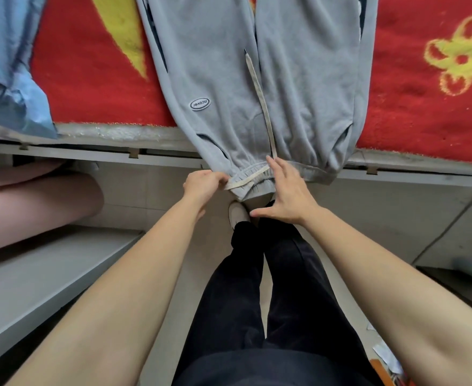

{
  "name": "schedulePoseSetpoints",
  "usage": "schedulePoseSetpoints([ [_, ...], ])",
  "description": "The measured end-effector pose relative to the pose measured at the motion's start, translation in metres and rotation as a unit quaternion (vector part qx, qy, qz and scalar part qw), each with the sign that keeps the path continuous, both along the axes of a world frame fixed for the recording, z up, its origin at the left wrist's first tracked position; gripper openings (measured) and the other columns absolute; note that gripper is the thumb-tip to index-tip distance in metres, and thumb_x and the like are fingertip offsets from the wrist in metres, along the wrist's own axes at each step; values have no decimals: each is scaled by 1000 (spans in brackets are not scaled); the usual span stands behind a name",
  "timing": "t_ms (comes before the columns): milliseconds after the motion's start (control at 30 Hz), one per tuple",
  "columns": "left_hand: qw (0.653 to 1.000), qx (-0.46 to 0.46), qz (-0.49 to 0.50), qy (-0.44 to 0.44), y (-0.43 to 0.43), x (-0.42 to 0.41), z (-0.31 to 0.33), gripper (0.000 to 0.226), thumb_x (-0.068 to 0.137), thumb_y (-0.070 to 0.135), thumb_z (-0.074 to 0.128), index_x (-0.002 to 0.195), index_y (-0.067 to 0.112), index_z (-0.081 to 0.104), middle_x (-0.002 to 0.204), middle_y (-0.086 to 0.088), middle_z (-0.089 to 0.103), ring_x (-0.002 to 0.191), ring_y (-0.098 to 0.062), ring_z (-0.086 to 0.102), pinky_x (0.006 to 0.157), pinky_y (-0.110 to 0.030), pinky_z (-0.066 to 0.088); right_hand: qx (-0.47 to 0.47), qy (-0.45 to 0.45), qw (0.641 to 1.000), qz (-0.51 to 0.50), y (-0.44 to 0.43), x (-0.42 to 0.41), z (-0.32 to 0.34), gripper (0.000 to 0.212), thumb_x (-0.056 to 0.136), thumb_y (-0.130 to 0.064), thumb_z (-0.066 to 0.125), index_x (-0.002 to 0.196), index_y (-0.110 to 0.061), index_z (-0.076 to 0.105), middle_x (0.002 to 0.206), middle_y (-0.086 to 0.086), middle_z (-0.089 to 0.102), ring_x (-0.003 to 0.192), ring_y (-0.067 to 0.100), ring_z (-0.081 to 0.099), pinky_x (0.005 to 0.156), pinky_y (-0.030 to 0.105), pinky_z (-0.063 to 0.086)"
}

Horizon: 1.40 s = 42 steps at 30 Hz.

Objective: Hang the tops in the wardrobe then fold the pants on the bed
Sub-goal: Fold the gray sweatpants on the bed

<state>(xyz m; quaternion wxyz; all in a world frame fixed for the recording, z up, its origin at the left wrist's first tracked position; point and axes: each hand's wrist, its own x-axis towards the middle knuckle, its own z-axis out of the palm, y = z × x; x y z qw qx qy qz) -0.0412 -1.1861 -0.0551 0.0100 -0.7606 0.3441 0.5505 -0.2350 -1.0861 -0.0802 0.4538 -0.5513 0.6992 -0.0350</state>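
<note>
The grey pants are pinched at the waistband by the left hand, the band being touched just beside it by the wide-spread right hand.

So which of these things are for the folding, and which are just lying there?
For the job: grey pants, their drawstring, left hand gripping the waistband, right hand open and touching it, bed under them.

Just lying about: blue cloth (maybe clothes for later), pink bundle below the bed's edge, cable.
</note>
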Motion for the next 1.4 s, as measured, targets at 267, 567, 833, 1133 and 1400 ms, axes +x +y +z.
schedulePoseSetpoints([
  [267, 987, 51, 140, 59, -42, 17, -18, 60, 88, 53, 60, 135, 17, 51, 130, -2, 55, 118, -20, 51, 94, -41, 42, -134, -18, 990, -37, 8, 51, -7, 16, 92, -29, 62, 104, -19, 66, 99, -3, 60, 87, 23, 63, 67, 38, 52],
  [567, 977, -61, 173, 105, -138, -6, -24, 41, 82, 8, 73, 120, 8, 57, 103, -6, 72, 71, -12, 72, 57, -30, 59, -250, 43, 967, 2, 7, 29, 16, 13, 74, -24, 59, 82, -14, 60, 76, -4, 64, 72, 23, 63, 50, 29, 45],
  [833, 964, -196, 153, 97, -161, -105, 23, 19, 67, -6, 52, 64, 13, 52, 60, -6, 54, 39, -15, 47, 45, -21, 41, -52, 43, 987, -143, 30, 2, 24, 28, 84, -23, 50, 102, -23, 71, 94, 0, 58, 93, 29, 63, 73, 37, 49],
  [1133, 969, -226, 62, 77, -149, -192, 21, 51, 61, 7, 50, 110, 6, 64, 98, -12, 71, 62, -22, 66, 48, -25, 51, 68, -18, 937, -343, 8, -23, 22, 99, 72, -81, 61, 144, -19, 33, 137, -1, 36, 119, 23, 54, 91, 38, 45],
  [1400, 966, -250, 68, 5, -151, -195, 9, 56, 60, 9, 53, 113, -6, 62, 82, -8, 60, 49, -17, 54, 45, -23, 46, 17, -121, 926, -357, -10, -62, 14, 27, 73, -25, 70, 88, -21, 49, 80, -1, 62, 77, 22, 56, 68, 32, 42],
])
